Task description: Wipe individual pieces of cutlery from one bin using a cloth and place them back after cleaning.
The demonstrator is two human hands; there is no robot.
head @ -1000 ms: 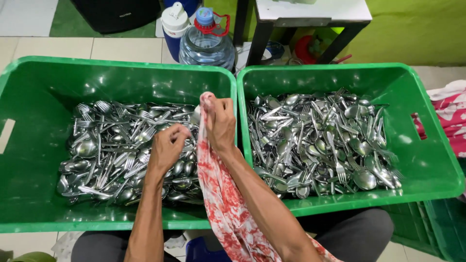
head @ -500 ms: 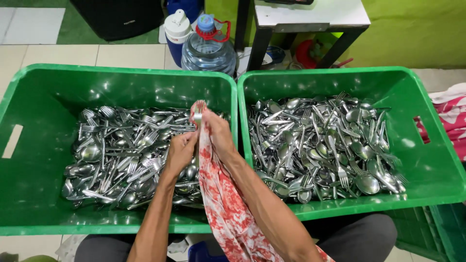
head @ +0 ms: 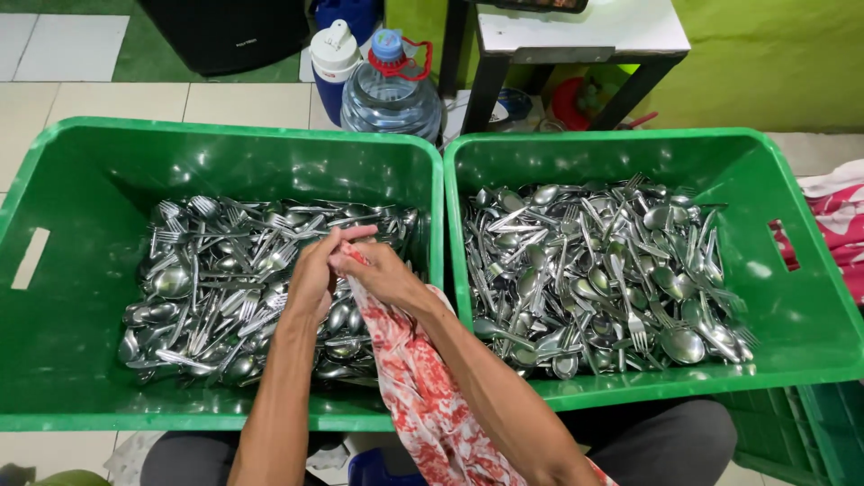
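My hands meet over the right part of the left green crate, right hand clutching the red-and-white cloth trailing toward my lap, left hand closed beside it, perhaps around cutlery

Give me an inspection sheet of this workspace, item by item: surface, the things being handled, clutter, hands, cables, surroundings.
Surface: tiled floor; two green plastic crates side by side on it.
Things in hand: red and white cloth, draped along the right forearm, bunched between both hands over the left crate.
Crates: left crate and right crate each hold a heap of steel spoons and forks.
Clutter: pink patterned fabric beside the right crate.
Hands: left hand and right hand pressed together, each with a closed grip on the cloth; any cutlery inside is hidden.
Cables: nothing seen.
Surroundings: large water bottle, blue and white jug, small white-topped table, green wall.
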